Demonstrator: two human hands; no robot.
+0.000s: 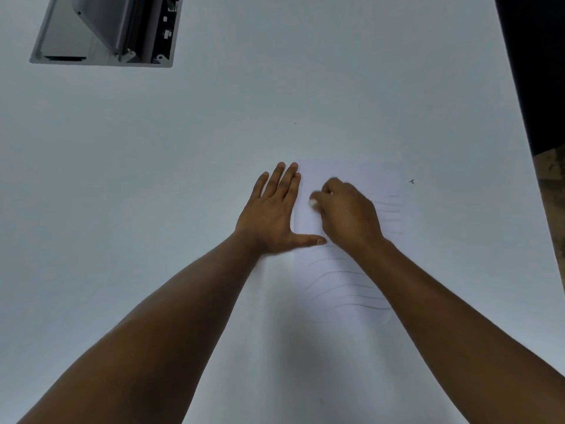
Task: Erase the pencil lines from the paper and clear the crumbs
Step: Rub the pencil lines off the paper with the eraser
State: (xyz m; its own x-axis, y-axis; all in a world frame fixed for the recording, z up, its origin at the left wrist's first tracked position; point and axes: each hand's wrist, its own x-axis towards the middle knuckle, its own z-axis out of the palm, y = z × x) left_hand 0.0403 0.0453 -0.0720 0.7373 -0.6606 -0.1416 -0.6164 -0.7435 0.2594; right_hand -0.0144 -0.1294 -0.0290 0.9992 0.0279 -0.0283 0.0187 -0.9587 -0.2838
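A white sheet of paper (pixel 342 301) lies on the white table, hard to tell from it. Wavy pencil lines (pixel 339 283) cross its near half, and fainter lines (pixel 389 214) show to the right of my right hand. My left hand (pixel 272 209) lies flat, fingers spread, on the paper's left edge, thumb pointing right. My right hand (pixel 348 212) is closed around a small white eraser (pixel 313 203), whose tip touches the paper's upper part. The hand is slightly blurred.
A grey open cable box (pixel 104 32) is set into the table at the far left. A small dark mark (pixel 411 181) lies right of the paper. The table's right edge (pixel 519 117) borders a dark area and brown floor.
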